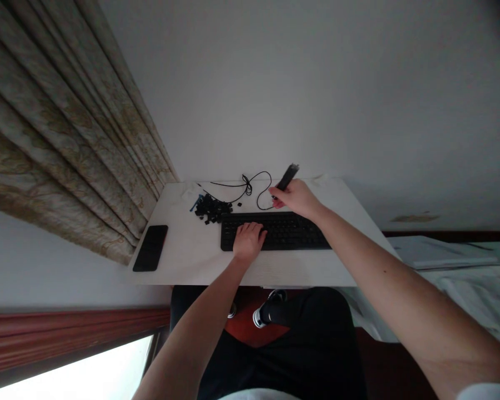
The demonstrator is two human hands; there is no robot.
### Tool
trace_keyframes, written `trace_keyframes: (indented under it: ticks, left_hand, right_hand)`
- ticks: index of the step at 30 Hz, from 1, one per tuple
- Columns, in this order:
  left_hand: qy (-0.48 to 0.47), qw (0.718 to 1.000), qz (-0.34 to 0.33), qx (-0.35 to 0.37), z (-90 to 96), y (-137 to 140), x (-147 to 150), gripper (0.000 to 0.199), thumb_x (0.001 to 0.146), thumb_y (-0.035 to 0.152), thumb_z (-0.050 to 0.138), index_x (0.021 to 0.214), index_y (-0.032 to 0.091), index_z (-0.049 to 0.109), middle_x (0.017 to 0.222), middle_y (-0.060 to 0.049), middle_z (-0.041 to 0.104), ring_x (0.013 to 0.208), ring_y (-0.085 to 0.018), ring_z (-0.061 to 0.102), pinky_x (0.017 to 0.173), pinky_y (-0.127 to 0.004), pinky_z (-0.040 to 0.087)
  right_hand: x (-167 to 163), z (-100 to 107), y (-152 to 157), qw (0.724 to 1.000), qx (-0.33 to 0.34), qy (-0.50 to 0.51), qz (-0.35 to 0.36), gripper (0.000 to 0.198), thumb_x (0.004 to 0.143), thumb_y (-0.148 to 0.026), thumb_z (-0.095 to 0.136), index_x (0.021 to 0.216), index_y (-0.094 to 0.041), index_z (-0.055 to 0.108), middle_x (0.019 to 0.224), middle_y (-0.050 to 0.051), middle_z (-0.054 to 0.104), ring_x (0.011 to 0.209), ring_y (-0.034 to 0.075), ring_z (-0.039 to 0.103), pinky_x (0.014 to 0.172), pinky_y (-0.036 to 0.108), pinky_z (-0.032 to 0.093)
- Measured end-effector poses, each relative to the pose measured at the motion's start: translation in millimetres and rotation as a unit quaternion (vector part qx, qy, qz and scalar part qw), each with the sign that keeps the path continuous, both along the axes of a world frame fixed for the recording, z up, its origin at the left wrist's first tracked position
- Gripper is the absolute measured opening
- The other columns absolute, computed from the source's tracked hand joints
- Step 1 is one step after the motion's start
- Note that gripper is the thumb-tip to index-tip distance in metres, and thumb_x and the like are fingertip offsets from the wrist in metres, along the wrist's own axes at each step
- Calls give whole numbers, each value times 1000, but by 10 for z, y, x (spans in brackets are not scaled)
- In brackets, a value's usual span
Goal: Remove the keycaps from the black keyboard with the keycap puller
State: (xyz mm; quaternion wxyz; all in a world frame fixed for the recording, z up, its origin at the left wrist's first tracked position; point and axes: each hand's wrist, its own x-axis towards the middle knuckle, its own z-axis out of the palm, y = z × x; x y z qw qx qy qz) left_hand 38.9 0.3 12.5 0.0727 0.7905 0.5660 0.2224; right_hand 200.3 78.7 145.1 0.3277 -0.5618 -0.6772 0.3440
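Observation:
A black keyboard [294, 230] lies across the white desk, with many of its keys in place. My left hand [248, 240] rests on its left part, fingers stretched over the keys and gripping nothing I can see. Above the keyboard's far edge, my right hand [295, 195] is closed around a black brush-like stick [289, 175]. Its paler, ragged end points up and away from the keyboard. Beyond the left end of the keyboard is a loose pile of black keycaps [212, 208], with a small blue thing [195, 203] at its left edge.
A thin black cable [247, 186], partly looped, lies along the back of the desk [183, 250] near the wall. A dark phone [150, 248] lies at the left edge. One stray keycap [239, 204] sits apart from the pile. Curtains [87, 122] hang at the left.

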Motion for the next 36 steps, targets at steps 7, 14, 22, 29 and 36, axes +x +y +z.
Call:
trace_keyframes:
  ticks: [7, 14, 22, 29, 36]
  left_hand:
    - [-30, 999, 24, 25, -74, 17, -5, 24, 103, 31, 43, 116, 18, 58, 110, -9, 67, 105, -22, 61, 94, -37, 45]
    - [-17, 1000, 21, 11, -39, -2, 4, 22, 102, 30, 45, 114, 18, 59, 108, -9, 68, 107, -23, 61, 95, -39, 45]
    - [-179, 979, 63, -78, 164, 231, -185, 22, 97, 36, 53, 95, 19, 68, 89, -4, 71, 83, -17, 66, 79, -30, 51]
    - [-33, 987, 153, -38, 481, 726, -919, 20, 92, 34, 59, 87, 18, 70, 88, -8, 70, 85, -22, 65, 79, -34, 47]
    - [25, 985, 169, -18, 538, 904, -1255, 26, 90, 30, 62, 111, 17, 68, 107, -12, 68, 101, -28, 62, 85, -40, 48]
  right_hand:
    - [488, -987, -570, 974, 156, 14, -165, 48, 94, -55, 52, 112, -15, 69, 101, 14, 75, 82, 24, 73, 74, 36, 60]
    - [621, -1465, -865, 935, 298, -66, -180, 38, 96, -44, 53, 121, -19, 68, 120, 15, 71, 114, 28, 65, 101, 48, 50]
    - [646, -1440, -789, 938, 276, -124, -171, 39, 98, -42, 49, 125, -20, 66, 126, 15, 68, 118, 27, 63, 103, 47, 47]
    - [637, -1440, -803, 941, 259, -128, -177, 39, 99, -43, 47, 123, -20, 66, 124, 14, 69, 117, 27, 63, 102, 45, 45]
    - [647, -1433, -798, 942, 246, -137, -181, 39, 99, -43, 46, 123, -20, 66, 124, 14, 69, 116, 27, 63, 103, 45, 44]
